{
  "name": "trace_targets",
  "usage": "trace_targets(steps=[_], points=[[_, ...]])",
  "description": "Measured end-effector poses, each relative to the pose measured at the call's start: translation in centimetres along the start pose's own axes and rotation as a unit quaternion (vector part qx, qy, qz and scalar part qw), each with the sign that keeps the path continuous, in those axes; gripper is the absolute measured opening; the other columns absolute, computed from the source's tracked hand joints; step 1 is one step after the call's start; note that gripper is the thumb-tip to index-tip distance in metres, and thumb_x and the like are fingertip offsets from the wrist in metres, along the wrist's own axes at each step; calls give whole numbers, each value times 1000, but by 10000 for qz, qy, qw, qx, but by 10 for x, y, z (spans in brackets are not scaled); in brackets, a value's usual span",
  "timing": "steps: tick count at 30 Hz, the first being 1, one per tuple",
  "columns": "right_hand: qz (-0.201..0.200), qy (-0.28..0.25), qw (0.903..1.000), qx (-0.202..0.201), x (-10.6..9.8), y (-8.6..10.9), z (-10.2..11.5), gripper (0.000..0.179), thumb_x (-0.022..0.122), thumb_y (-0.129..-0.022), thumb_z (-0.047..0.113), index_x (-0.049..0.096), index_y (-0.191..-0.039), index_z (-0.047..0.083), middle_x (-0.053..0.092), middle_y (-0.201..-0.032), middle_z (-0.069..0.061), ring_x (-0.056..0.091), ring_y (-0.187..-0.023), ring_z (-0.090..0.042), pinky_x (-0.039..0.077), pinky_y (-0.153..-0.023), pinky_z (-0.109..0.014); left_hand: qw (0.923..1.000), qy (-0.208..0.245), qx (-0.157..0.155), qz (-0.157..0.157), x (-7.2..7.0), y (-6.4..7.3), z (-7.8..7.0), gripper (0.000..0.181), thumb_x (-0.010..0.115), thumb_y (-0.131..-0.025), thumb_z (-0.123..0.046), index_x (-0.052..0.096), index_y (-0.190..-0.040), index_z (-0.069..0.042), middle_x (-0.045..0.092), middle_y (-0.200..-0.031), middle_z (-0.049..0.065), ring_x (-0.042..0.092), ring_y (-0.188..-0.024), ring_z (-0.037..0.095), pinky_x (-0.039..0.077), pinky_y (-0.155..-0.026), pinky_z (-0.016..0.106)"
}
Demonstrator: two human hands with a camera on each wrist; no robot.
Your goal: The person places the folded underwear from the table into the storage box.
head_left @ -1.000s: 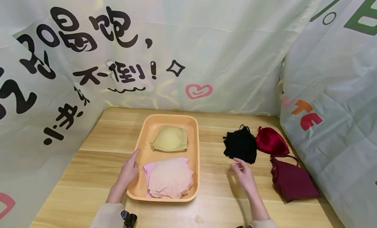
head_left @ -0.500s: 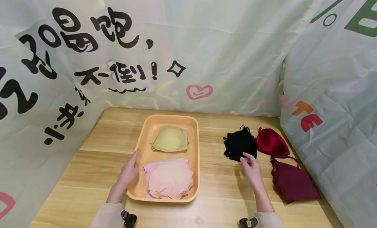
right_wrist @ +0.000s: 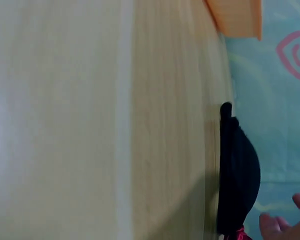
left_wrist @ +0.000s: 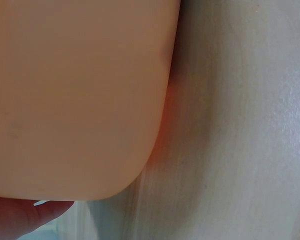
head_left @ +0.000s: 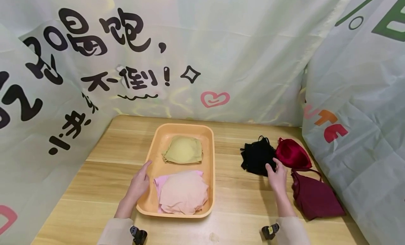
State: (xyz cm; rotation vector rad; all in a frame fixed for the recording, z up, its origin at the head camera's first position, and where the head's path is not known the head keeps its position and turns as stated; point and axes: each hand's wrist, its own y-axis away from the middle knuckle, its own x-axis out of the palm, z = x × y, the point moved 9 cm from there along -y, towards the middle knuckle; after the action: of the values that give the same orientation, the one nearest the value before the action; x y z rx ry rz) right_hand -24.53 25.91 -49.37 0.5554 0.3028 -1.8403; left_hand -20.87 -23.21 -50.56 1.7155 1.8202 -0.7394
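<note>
In the head view, my left hand grips the left side of the orange tray; its fingertips are partly hidden behind the tray wall in the left wrist view. A folded yellow-green bra lies at the tray's far end. Nearer is a pale pink garment over a brighter pink one. My right hand hovers with parted fingers over the near right corner of a folded black bra. The right wrist view shows these fingers apart from the black bra.
Right of the black bra lies a red satin bra. A folded burgundy garment with a strap is nearer, beside the right curtain. Printed curtain also closes off the back of the wooden table.
My right hand has moved rightward and slightly away from me, from the black bra's near edge to its near right corner. The left hand stays at the tray.
</note>
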Motion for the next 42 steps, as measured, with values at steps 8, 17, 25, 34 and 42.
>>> trace_targets(steps=[8, 17, 25, 34, 42], points=[[563, 638, 9955, 420, 9, -24, -14, 81, 43, -92, 44, -1, -145, 1, 1, -141, -40, 0, -127, -56, 9, -101, -64, 10000, -14, -4, 32, 0, 0, 0, 52, 35, -86, 9, 32, -137, 2, 35, -137, 29, 41, -118, 45, 36, -96, 54], [1038, 1154, 9843, 839, 30, -44, -22, 98, 36, -87, 61, -17, -141, -1, -9, -138, -44, -7, -124, -61, 8, -101, -66, 9999, -96, -1, -30, 0, 1, -1, 52, 36, -85, 11, 34, -136, 2, 38, -134, 32, 43, -115, 47, 39, -93, 54], [800, 1404, 9813, 1045, 34, -52, -27, 102, 54, -84, 43, -18, -141, -2, -7, -134, -47, -1, -124, -57, 14, -97, -65, 9999, -99, 69, -95, -1, 1, -2, 52, 36, -85, 11, 35, -136, 2, 38, -134, 32, 53, -96, 41, 45, -84, 50], [381, 1328, 9834, 1172, 29, -56, -31, 99, 60, -82, 29, -13, -142, 0, 4, -133, -47, 8, -122, -56, 17, -98, -63, 9998, -23, 62, -166, -3, 2, -3, 52, 37, -85, 12, 36, -135, 2, 39, -132, 32, 48, -108, 45, 41, -90, 53], [465, 1040, 9881, 1038, 32, -57, -31, 90, 58, -83, 21, -5, -143, -4, 15, -140, -39, 18, -125, -53, 19, -103, -58, 9998, 20, 144, -155, -1, 2, -3, 52, 37, -84, 12, 36, -135, 4, 38, -134, 31, 42, -116, 47, 37, -95, 55]])
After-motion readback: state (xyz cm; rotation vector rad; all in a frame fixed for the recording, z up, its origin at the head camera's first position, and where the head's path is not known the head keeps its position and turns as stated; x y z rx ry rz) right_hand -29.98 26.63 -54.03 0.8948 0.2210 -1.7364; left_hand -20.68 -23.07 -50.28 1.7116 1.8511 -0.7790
